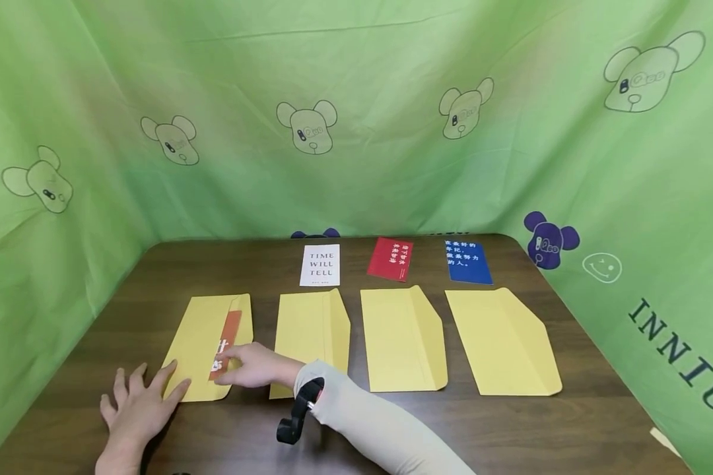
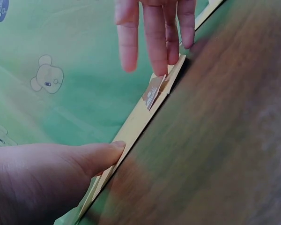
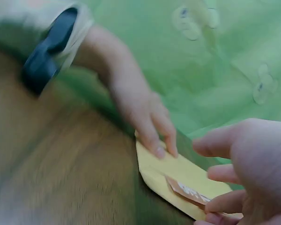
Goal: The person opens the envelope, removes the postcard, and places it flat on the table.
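A yellow envelope [image 1: 196, 336] lies leftmost on the table, its flap on the right side. An orange card [image 1: 232, 328] with white characters shows as a strip at its opening; the rest of the card is hidden inside. My left hand [image 1: 135, 404] spreads its fingers at the envelope's lower left corner, and in the left wrist view the thumb [image 2: 96, 157] presses on the envelope. Over the exposed strip reaches my right hand [image 1: 255, 366]. Its fingers [image 2: 154, 42] are nearly straight, with tips touching the card's edge in the left wrist view.
Three more yellow envelopes [image 1: 300, 330], [image 1: 392, 340], [image 1: 493, 343] lie in a row to the right, flaps unfolded. Behind them are a white card [image 1: 320, 265], a red card [image 1: 391, 259] and a blue card [image 1: 470, 262]. A green curtain [image 1: 380, 178] surrounds the wooden table [image 1: 226, 270].
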A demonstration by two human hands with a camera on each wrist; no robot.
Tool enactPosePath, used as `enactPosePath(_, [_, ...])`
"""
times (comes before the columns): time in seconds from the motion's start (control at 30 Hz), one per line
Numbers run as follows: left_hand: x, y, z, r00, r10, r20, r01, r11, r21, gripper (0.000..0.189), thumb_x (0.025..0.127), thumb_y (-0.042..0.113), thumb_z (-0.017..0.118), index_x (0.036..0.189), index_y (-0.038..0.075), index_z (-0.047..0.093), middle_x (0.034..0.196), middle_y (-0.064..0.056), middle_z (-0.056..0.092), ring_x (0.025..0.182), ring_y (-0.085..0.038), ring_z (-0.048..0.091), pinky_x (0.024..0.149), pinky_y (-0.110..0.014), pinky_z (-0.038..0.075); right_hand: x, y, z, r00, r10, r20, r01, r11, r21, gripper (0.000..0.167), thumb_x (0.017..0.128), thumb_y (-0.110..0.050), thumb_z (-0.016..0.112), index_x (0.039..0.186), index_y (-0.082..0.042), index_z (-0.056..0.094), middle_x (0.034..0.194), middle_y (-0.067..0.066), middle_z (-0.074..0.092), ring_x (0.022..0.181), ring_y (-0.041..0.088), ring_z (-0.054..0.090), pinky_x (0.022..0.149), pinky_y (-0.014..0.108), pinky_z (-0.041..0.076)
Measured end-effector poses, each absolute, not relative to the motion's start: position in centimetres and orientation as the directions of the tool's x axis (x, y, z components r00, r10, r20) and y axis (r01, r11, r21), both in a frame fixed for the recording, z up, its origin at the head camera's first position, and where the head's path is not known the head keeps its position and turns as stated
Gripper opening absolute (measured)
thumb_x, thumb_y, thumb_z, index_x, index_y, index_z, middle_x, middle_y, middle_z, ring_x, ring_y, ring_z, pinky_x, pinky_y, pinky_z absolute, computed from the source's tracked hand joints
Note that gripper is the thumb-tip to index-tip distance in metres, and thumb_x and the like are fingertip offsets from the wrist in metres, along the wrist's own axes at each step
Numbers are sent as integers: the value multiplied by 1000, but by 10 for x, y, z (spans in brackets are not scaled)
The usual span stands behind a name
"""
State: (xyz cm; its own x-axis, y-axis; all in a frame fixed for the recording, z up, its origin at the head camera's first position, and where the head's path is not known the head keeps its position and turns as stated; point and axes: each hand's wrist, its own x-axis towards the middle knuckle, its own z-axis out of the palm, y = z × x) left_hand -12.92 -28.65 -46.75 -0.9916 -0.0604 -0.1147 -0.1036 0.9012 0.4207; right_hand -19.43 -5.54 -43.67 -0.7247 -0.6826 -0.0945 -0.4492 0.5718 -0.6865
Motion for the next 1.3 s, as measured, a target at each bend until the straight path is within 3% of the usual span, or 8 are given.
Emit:
enactPosePath(0.2, [-129,-284,-466,-989,-70,-129,-118,899,422,78,99,65,39,150,6,35,149,-40,8,137,-62,-16,97,-82,-7,-196,-56,-440,-798,-586,-142,-30,273,-962,42,90,-7,68,131,3,61,117,7,68,91,5,61,81,20,52])
enactPosePath(0.33, [-130,-284,-465,-989,-68,-134,-120,897,426,80,98,66,39,151,7,34,149,-40,7,137,-62,-17,97,-82,-7,-196,-56,-444,-820,-543,-180,174,63,-983,43,90,5,63,132,9,56,112,13,66,94,12,63,87,29,54])
enactPosePath(0.5, [-130,-286,-466,-987,-67,-147,-124,896,427,80,98,66,39,151,7,34,150,-39,6,137,-62,-17,96,-82,-7,-193,-59,-451,-853,-477,-211,310,-139,-940,49,89,15,55,137,12,47,118,22,61,106,32,64,97,43,50])
enactPosePath(0.7, [-130,-285,-468,-985,-71,-157,-133,895,427,80,98,66,39,151,7,34,149,-39,7,137,-63,-17,96,-82,-6,-190,-63,-461,-886,-412,-211,337,-262,-904,57,87,16,51,141,18,34,116,23,58,110,42,62,98,46,49])
enactPosePath(0.8, [-130,-285,-467,-985,-73,-158,-135,895,426,80,98,66,39,151,6,34,149,-39,7,137,-63,-17,97,-81,-7,-188,-66,-463,-891,-406,-201,313,-230,-922,58,85,16,53,141,19,35,111,18,60,104,34,64,95,41,52])
enactPosePath(0.97, [-131,-286,-465,-983,-76,-164,-140,895,422,80,98,66,39,151,6,34,149,-39,7,137,-63,-17,97,-82,-6,-187,-71,-461,-887,-427,-175,244,-112,-963,50,84,14,59,133,16,50,104,13,68,90,17,65,84,31,56])
enactPosePath(1.07, [-130,-287,-466,-982,-77,-175,-146,893,427,81,98,67,39,151,7,34,149,-39,7,137,-63,-17,97,-81,-7,-185,-73,-462,-888,-427,-171,230,-90,-969,48,83,14,60,131,14,54,100,13,70,88,15,67,81,31,57])
enactPosePath(1.3, [-130,-287,-467,-985,-79,-151,-138,887,441,81,97,68,40,150,7,36,149,-38,9,137,-62,-16,97,-81,-7,-184,-77,-462,-893,-404,-200,268,-118,-956,50,82,16,61,131,11,49,91,11,63,84,34,72,73,39,60])
